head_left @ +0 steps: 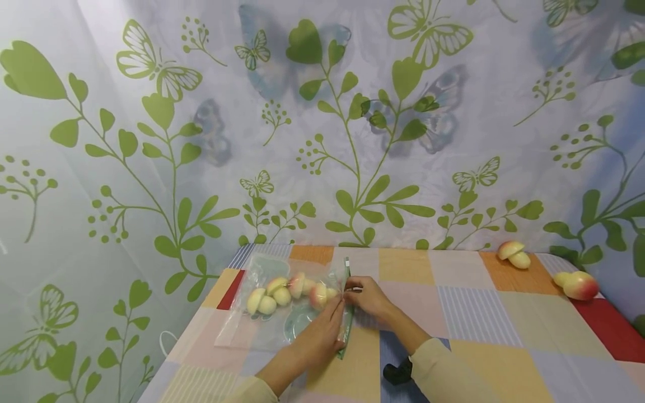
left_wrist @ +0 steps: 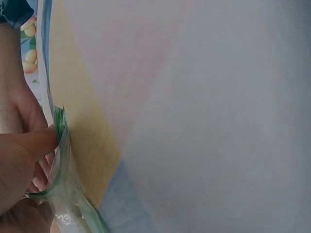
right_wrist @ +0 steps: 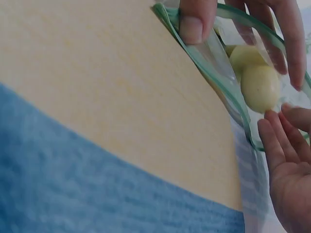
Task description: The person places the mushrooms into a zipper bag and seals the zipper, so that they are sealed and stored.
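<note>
A clear zip bag with a green zip edge lies on the table, holding several toy mushrooms in yellow, cream and pinkish red. One mushroom is closest to the bag's mouth. My left hand grips the mouth, its thumb on the near green lip and its fingers by the far lip. At the opening, my right hand has its fingers fairly straight. Its fingertips reach in and appear to touch the pale stem of the mushroom.
Two more toy mushrooms stay outside the bag at the table's right: one near the back edge, another by the right edge. A patchwork cloth covers the table. Behind it hangs a leaf-and-butterfly curtain.
</note>
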Motion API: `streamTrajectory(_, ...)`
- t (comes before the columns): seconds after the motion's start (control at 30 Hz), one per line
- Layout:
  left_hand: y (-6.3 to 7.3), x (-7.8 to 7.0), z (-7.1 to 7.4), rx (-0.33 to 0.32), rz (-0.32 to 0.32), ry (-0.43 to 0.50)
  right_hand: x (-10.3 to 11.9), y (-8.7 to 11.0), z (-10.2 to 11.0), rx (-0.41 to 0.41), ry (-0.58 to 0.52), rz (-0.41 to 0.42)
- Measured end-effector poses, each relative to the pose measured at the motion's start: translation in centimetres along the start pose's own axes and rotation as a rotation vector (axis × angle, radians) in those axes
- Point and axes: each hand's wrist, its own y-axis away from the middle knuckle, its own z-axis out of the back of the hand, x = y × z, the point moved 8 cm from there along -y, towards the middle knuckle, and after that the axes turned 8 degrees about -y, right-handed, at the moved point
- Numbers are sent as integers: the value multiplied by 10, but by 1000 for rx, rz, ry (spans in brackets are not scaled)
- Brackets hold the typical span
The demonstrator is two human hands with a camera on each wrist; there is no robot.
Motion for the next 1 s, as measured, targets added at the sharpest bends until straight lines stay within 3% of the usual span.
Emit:
streamTrajectory(0.2,1,-3,1,-24,-20,-26,-7,0,-2,73,-95,-65)
streamTrajectory(0.5,0,-1,1,-4,11,-59,-3,5,8,64,-139,-84)
streamTrajectory(0.67,0,-1,1,9,21,-55,3,10,13,91,-81,-64)
streamTrajectory(1.0,0,-3,6,-29,24,-94,12,21,27,113,60,-18)
